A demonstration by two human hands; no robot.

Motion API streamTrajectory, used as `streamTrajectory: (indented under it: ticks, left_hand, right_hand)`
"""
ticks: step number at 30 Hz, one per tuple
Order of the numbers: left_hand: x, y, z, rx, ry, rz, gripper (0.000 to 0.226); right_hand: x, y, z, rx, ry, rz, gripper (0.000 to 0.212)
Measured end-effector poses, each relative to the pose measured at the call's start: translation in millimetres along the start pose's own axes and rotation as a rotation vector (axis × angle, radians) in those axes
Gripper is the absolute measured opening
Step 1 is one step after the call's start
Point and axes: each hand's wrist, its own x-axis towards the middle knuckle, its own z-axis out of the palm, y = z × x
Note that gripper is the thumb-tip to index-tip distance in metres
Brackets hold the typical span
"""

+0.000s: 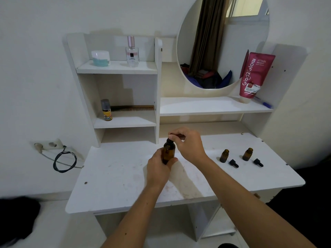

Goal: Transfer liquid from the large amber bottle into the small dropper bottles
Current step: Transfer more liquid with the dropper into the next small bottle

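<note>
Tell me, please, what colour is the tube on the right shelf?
Pink-red tube, white lettering; head view.

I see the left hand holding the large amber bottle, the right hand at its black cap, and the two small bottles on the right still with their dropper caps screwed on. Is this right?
Not quite. The head view shows the two small bottles open, and their dropper caps lie on the table beside them. The rest holds: the left hand holds the large amber bottle and the right hand is at its black cap.
</note>
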Motion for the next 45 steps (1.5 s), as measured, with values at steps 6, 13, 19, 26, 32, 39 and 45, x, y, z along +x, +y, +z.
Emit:
streamTrajectory:
  ticks: [6, 13, 19, 26, 32, 39, 45]
  left_hand:
    - [-2.6, 3.7, -2.8, -0.006, -0.037, -0.008, 0.049]
    - [-3.0, 4.1, -4.5, -0.049, -0.078, -0.014, 0.054]
    - [-11.5, 6.2, -3.9, -0.051, 0.009, -0.034, 0.077]
    - [-18.7, 0.6, -0.6, -0.075, 0.113, -0.042, 0.063]
    - [-37.6, 7.6, 3.4, -0.147, 0.158, -0.028, 0.046]
    - [-64.3, 33.1, 37.9, -0.245, -0.095, 0.072, 0.03]
    - [-66.2, 63.4, 87.2, -0.225, -0.327, 0.158, 0.045]
  right_hand:
    - [3.8, -6.0, -7.5, -0.055, -0.104, 0.014, 0.02]
    - [14.8, -16.2, -33.4, 0.026, -0.019, -0.042, 0.017]
    - [6.3, -13.3, -57.0, 0.166, 0.092, -0.037, 0.016]
    - [4.9, -15.3, -75.8, 0.282, 0.19, 0.0, 0.016]
    - [-6.8, 4.3, -104.8, 0.253, 0.252, -0.007, 0.017]
    - [-35.0, 48.4, -148.9, 0.216, 0.343, 0.097, 0.016]
    - [-47.3, 70.3, -173.1, 0.153, 0.405, 0.163, 0.012]
